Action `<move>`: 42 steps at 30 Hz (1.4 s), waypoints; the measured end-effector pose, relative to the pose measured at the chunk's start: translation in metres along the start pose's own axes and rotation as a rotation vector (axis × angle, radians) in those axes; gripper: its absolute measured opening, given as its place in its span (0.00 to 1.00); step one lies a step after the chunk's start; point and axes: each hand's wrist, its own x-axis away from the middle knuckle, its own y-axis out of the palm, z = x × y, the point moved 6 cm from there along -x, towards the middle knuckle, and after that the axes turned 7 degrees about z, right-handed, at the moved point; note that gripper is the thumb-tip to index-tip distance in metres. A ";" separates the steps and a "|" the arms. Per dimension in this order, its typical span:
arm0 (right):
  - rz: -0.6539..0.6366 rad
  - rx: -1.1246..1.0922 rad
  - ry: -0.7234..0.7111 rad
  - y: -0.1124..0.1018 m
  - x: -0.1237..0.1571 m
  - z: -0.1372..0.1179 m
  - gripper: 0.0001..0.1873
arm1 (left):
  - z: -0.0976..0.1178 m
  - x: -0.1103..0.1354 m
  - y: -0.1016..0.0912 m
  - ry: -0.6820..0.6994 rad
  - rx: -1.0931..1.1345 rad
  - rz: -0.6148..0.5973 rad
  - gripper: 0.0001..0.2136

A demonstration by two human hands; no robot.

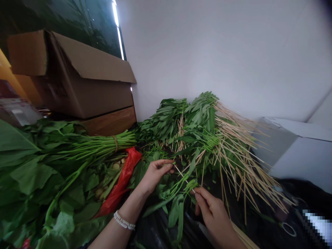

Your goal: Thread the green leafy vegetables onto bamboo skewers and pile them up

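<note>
My left hand (pixel 155 173), with a pearl bracelet (pixel 124 220) on its wrist, pinches a green leaf stem at the tip of a thin bamboo skewer (pixel 183 177). My right hand (pixel 212 214) pinches the skewer's lower end, where folded green stems (pixel 191 184) are threaded on it. Loose leaves (pixel 174 207) hang below the skewer between both hands. Just beyond them lies a heap of skewered greens (pixel 204 128) with many bare stick ends (pixel 241 162) fanning out to the right.
A tied bundle of long-stemmed greens (pixel 103 145) and big leaves (pixel 31 173) fill the left. A red plastic bag (pixel 121 180) lies beside my left forearm. Cardboard boxes (pixel 77 76) stack at the back left, a white box (pixel 298 148) at the right. Black plastic (pixel 155 228) covers the surface below.
</note>
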 end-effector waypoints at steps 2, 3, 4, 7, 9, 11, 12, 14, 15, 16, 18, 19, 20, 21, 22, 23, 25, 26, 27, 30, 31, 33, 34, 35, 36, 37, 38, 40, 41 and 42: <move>0.005 -0.002 0.002 0.000 0.000 0.000 0.22 | 0.000 0.000 -0.001 0.002 0.001 0.009 0.14; 0.010 -0.003 0.003 -0.001 0.000 0.000 0.22 | 0.000 -0.001 -0.001 0.002 0.001 0.010 0.14; 0.011 -0.004 0.005 -0.001 0.001 0.000 0.22 | 0.000 -0.001 -0.001 0.002 -0.001 0.010 0.14; 0.007 -0.009 0.010 0.000 0.001 0.000 0.22 | 0.000 -0.001 -0.001 0.003 -0.012 0.009 0.16; 0.001 -0.008 0.011 0.000 0.000 0.001 0.22 | 0.000 -0.001 -0.001 0.003 -0.020 0.008 0.15; 0.000 -0.004 0.010 0.000 0.000 0.001 0.22 | 0.000 0.000 -0.001 0.006 -0.022 0.005 0.15; -0.001 -0.003 0.008 0.000 0.000 0.000 0.22 | 0.000 0.000 0.000 0.011 -0.025 -0.001 0.14; 0.001 -0.003 0.007 0.000 0.001 0.000 0.22 | -0.001 0.000 0.003 0.024 -0.041 -0.026 0.14; -0.002 -0.004 0.007 0.001 0.001 0.000 0.23 | -0.001 0.001 0.005 0.029 -0.051 -0.037 0.14; -0.004 -0.005 0.009 0.001 0.001 0.000 0.23 | -0.001 0.001 0.006 0.033 -0.059 -0.042 0.13; -0.003 -0.007 0.011 0.001 0.001 0.001 0.23 | -0.002 0.002 0.007 0.032 -0.054 -0.026 0.14; -0.001 -0.007 0.009 0.001 0.001 0.000 0.23 | -0.002 0.002 0.007 0.028 -0.044 -0.009 0.15; 0.001 -0.007 0.007 0.001 0.001 0.000 0.23 | -0.002 0.002 0.006 0.023 -0.033 0.007 0.15; 0.003 -0.007 0.006 0.001 0.001 0.000 0.23 | -0.002 0.002 0.005 0.018 -0.024 0.019 0.15; 0.007 -0.005 0.006 0.001 0.001 0.000 0.23 | -0.002 0.002 0.005 0.013 -0.018 0.025 0.15; 0.009 -0.003 0.007 0.001 0.001 0.000 0.23 | -0.002 0.002 0.004 0.009 -0.015 0.026 0.16; 0.013 -0.004 0.006 0.001 0.001 -0.001 0.23 | -0.002 0.001 0.003 0.008 -0.011 0.021 0.15; 0.014 -0.004 0.006 0.001 0.000 -0.001 0.23 | -0.002 0.000 0.003 0.011 -0.008 0.019 0.15; 0.014 -0.005 0.007 0.001 0.000 -0.001 0.23 | -0.002 0.000 0.002 0.016 -0.006 0.019 0.15; 0.001 0.009 0.013 0.002 0.000 0.000 0.23 | -0.003 -0.001 0.001 0.018 -0.006 0.029 0.15; 0.001 0.014 0.013 0.001 0.001 0.000 0.24 | -0.003 -0.001 0.000 0.016 -0.006 0.031 0.15; 0.003 0.013 0.010 0.001 0.001 0.000 0.24 | -0.003 -0.001 0.001 0.013 -0.002 0.031 0.15; 0.004 0.008 0.010 0.001 0.001 0.000 0.25 | -0.002 -0.001 0.001 0.012 -0.001 0.031 0.15; 0.006 0.004 0.012 0.001 0.001 0.000 0.25 | -0.002 -0.001 0.001 0.013 -0.001 0.031 0.15; 0.006 0.001 0.017 0.001 0.001 0.000 0.25 | -0.002 -0.001 0.001 0.013 0.000 0.033 0.15; 0.005 0.000 0.022 0.001 0.001 0.000 0.24 | -0.001 0.000 0.001 0.013 0.000 0.034 0.15; 0.004 -0.001 0.026 0.001 0.001 0.001 0.24 | -0.001 0.000 0.001 0.015 0.002 0.033 0.14; 0.001 -0.001 0.033 0.002 0.001 0.001 0.23 | 0.000 0.000 0.002 0.021 0.004 0.027 0.13; -0.001 -0.003 0.034 0.002 0.001 0.002 0.23 | 0.001 0.000 0.002 0.023 0.005 0.024 0.13; -0.003 -0.005 0.034 0.002 0.001 0.002 0.23 | 0.001 0.001 0.002 0.026 0.002 0.024 0.13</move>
